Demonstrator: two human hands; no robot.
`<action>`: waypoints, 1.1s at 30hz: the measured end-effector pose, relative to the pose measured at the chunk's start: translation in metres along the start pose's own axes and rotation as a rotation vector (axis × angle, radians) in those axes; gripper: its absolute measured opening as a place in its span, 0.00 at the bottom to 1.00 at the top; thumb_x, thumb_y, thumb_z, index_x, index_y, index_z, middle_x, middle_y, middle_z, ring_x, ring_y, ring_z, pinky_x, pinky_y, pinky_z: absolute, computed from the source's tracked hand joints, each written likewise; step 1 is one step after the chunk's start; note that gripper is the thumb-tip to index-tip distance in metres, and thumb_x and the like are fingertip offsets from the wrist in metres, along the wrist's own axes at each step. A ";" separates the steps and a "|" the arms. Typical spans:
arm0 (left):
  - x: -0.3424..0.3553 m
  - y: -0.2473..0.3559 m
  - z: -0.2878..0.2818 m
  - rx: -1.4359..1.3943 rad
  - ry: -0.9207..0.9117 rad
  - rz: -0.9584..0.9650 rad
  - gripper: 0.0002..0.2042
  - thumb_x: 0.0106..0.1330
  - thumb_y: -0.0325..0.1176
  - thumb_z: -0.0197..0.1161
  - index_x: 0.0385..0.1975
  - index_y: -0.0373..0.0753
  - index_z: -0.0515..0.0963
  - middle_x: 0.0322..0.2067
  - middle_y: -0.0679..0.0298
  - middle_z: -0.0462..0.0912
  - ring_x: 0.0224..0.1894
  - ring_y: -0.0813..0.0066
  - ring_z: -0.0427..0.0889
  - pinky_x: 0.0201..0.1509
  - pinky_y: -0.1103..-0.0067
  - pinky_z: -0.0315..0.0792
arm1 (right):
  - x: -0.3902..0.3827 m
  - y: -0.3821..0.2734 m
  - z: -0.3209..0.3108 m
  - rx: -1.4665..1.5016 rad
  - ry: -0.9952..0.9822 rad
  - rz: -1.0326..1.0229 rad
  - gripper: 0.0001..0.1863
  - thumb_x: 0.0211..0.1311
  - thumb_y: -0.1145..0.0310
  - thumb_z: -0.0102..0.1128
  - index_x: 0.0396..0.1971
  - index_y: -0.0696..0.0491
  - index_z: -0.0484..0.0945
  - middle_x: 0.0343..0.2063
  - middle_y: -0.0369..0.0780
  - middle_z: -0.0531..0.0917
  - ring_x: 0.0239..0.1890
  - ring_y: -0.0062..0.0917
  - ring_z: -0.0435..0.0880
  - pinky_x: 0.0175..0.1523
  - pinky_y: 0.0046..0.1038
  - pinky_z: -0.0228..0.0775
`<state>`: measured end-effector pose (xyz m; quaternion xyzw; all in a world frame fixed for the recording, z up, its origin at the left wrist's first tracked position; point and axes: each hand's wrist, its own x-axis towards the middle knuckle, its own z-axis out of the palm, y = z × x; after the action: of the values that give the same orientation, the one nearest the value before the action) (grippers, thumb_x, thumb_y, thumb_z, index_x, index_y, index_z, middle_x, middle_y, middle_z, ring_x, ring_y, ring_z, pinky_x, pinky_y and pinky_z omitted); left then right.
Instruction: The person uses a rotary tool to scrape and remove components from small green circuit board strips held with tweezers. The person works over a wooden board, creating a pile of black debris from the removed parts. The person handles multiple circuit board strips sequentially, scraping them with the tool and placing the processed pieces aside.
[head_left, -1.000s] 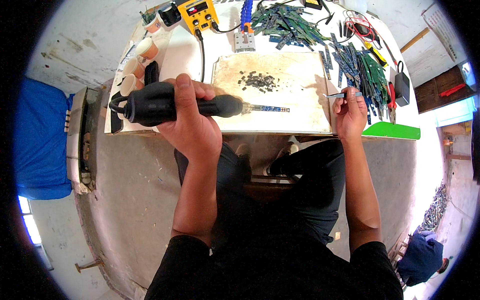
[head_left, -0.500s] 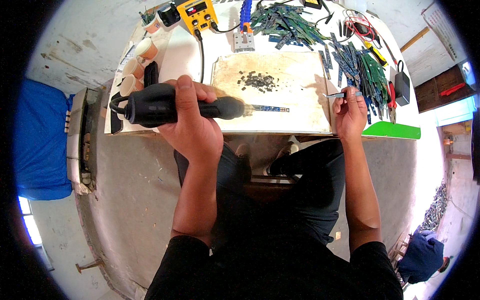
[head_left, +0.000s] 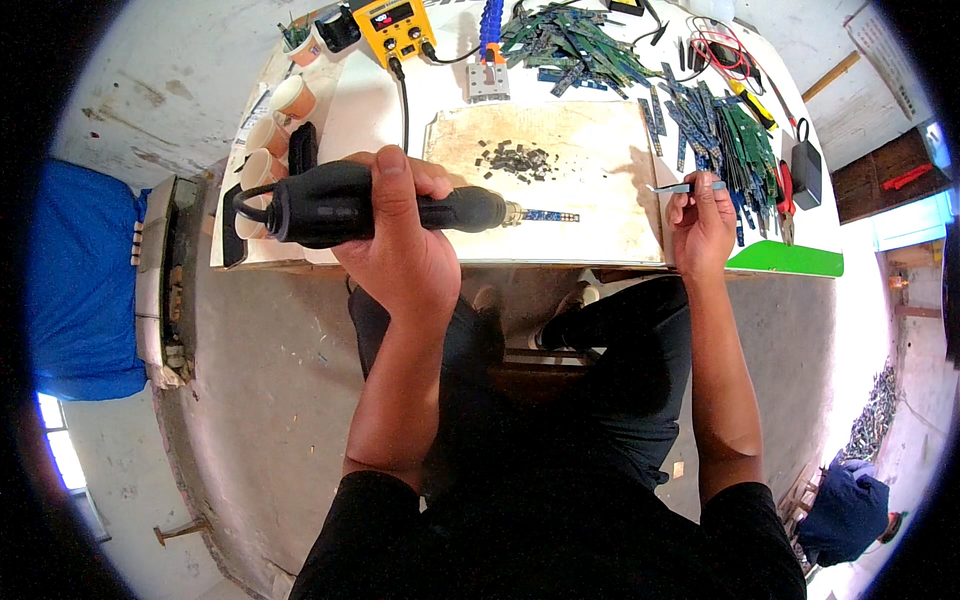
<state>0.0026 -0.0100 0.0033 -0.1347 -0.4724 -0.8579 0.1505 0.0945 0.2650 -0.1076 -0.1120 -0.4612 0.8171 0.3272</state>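
Observation:
My left hand (head_left: 402, 215) is wrapped round a black hot air gun (head_left: 325, 207), its metal nozzle pointing right. Just past the nozzle a narrow blue circuit board strip (head_left: 550, 215) lies on a stained, pale board (head_left: 610, 160); the nozzle covers the strip's left end. Behind the strip is a loose pile of small black chips (head_left: 517, 161). At the pale board's right edge, my right hand (head_left: 703, 225) pinches a pair of grey tweezers (head_left: 688, 188), tips toward the left and apart from the strip.
Heaps of green and blue circuit strips (head_left: 570, 50) lie at the back and right. A yellow soldering station (head_left: 393, 32) stands at the back left, its cable crossing the table. Paper cups (head_left: 292, 97) line the left side. Red-handled pliers (head_left: 785, 195) lie at the right.
My left hand has moved the hot air gun a little to the right, bringing the nozzle over the strip's left end. My right hand and the tweezers have barely shifted.

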 end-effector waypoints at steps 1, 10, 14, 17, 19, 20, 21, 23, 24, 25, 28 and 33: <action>0.000 0.000 0.000 -0.004 -0.005 0.002 0.09 0.72 0.32 0.60 0.30 0.40 0.70 0.23 0.66 0.71 0.26 0.74 0.71 0.37 0.72 0.70 | 0.000 0.001 -0.001 -0.002 -0.005 -0.004 0.10 0.74 0.65 0.55 0.36 0.56 0.76 0.20 0.38 0.78 0.19 0.20 0.72 0.25 0.20 0.65; 0.001 0.001 0.000 0.003 -0.007 0.019 0.09 0.72 0.32 0.60 0.30 0.40 0.70 0.22 0.66 0.71 0.26 0.74 0.71 0.37 0.72 0.70 | 0.000 0.002 -0.002 0.013 -0.001 -0.007 0.10 0.74 0.65 0.55 0.36 0.56 0.77 0.21 0.38 0.78 0.19 0.20 0.73 0.25 0.21 0.65; 0.001 0.002 0.000 -0.003 0.039 0.012 0.08 0.71 0.30 0.61 0.31 0.39 0.70 0.22 0.65 0.73 0.25 0.74 0.73 0.36 0.73 0.71 | 0.002 0.004 -0.005 0.006 0.024 -0.019 0.09 0.74 0.66 0.55 0.36 0.56 0.77 0.23 0.38 0.79 0.19 0.20 0.73 0.25 0.21 0.67; 0.005 0.006 -0.003 -0.061 0.082 0.023 0.06 0.70 0.26 0.61 0.32 0.37 0.71 0.20 0.63 0.76 0.23 0.75 0.76 0.34 0.77 0.74 | 0.001 0.004 -0.004 0.010 -0.003 -0.008 0.09 0.74 0.66 0.55 0.36 0.56 0.77 0.24 0.38 0.79 0.20 0.20 0.74 0.25 0.21 0.67; 0.009 0.004 -0.007 -0.110 0.079 0.027 0.06 0.70 0.25 0.61 0.32 0.37 0.71 0.21 0.63 0.76 0.23 0.75 0.76 0.34 0.76 0.74 | 0.001 0.004 -0.006 0.012 -0.002 -0.008 0.09 0.74 0.66 0.55 0.36 0.56 0.77 0.23 0.38 0.79 0.20 0.20 0.74 0.25 0.21 0.67; 0.009 0.004 -0.006 -0.115 0.081 0.028 0.06 0.70 0.25 0.61 0.32 0.37 0.71 0.21 0.63 0.75 0.23 0.75 0.75 0.33 0.76 0.74 | 0.001 0.003 -0.006 0.013 -0.002 -0.008 0.09 0.74 0.66 0.55 0.36 0.56 0.77 0.23 0.38 0.79 0.20 0.20 0.74 0.25 0.21 0.67; 0.010 0.005 -0.006 -0.117 0.086 0.032 0.06 0.70 0.25 0.61 0.32 0.37 0.71 0.21 0.64 0.75 0.23 0.75 0.75 0.33 0.76 0.74 | 0.001 0.003 -0.005 0.011 -0.006 -0.010 0.09 0.74 0.66 0.55 0.36 0.56 0.77 0.22 0.38 0.78 0.19 0.20 0.73 0.25 0.21 0.66; 0.010 0.007 -0.006 -0.108 0.096 0.037 0.06 0.70 0.24 0.62 0.31 0.37 0.71 0.21 0.64 0.74 0.22 0.75 0.74 0.32 0.77 0.74 | 0.000 0.002 -0.002 0.008 -0.015 -0.012 0.10 0.74 0.65 0.54 0.36 0.56 0.77 0.21 0.38 0.78 0.19 0.21 0.73 0.25 0.22 0.65; 0.009 0.007 -0.006 -0.099 0.100 0.038 0.06 0.70 0.24 0.62 0.32 0.37 0.72 0.21 0.64 0.74 0.22 0.75 0.74 0.31 0.77 0.74 | 0.000 0.001 -0.001 -0.002 -0.011 -0.009 0.10 0.74 0.65 0.54 0.36 0.56 0.77 0.20 0.38 0.77 0.19 0.21 0.73 0.25 0.22 0.65; 0.009 0.007 -0.006 -0.090 0.105 0.039 0.06 0.69 0.24 0.62 0.32 0.37 0.72 0.21 0.65 0.74 0.22 0.75 0.74 0.31 0.77 0.73 | 0.000 0.001 0.000 -0.012 -0.006 -0.006 0.10 0.75 0.65 0.54 0.36 0.56 0.76 0.19 0.38 0.77 0.19 0.21 0.72 0.25 0.22 0.65; 0.009 0.005 -0.010 -0.113 0.069 0.054 0.06 0.70 0.24 0.62 0.32 0.37 0.72 0.21 0.64 0.75 0.22 0.76 0.74 0.30 0.77 0.73 | 0.000 0.000 0.001 -0.025 -0.004 -0.005 0.11 0.75 0.64 0.54 0.36 0.57 0.76 0.18 0.38 0.77 0.18 0.21 0.72 0.25 0.22 0.64; 0.006 0.007 -0.008 -0.111 0.074 0.026 0.06 0.70 0.25 0.62 0.32 0.37 0.72 0.20 0.64 0.76 0.22 0.76 0.75 0.32 0.77 0.74 | 0.000 0.001 0.000 -0.029 -0.005 -0.007 0.11 0.75 0.64 0.54 0.36 0.57 0.77 0.18 0.38 0.77 0.18 0.21 0.72 0.25 0.22 0.64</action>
<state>-0.0012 -0.0214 0.0070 -0.1171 -0.4164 -0.8852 0.1713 0.0942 0.2645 -0.1079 -0.1130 -0.4742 0.8096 0.3270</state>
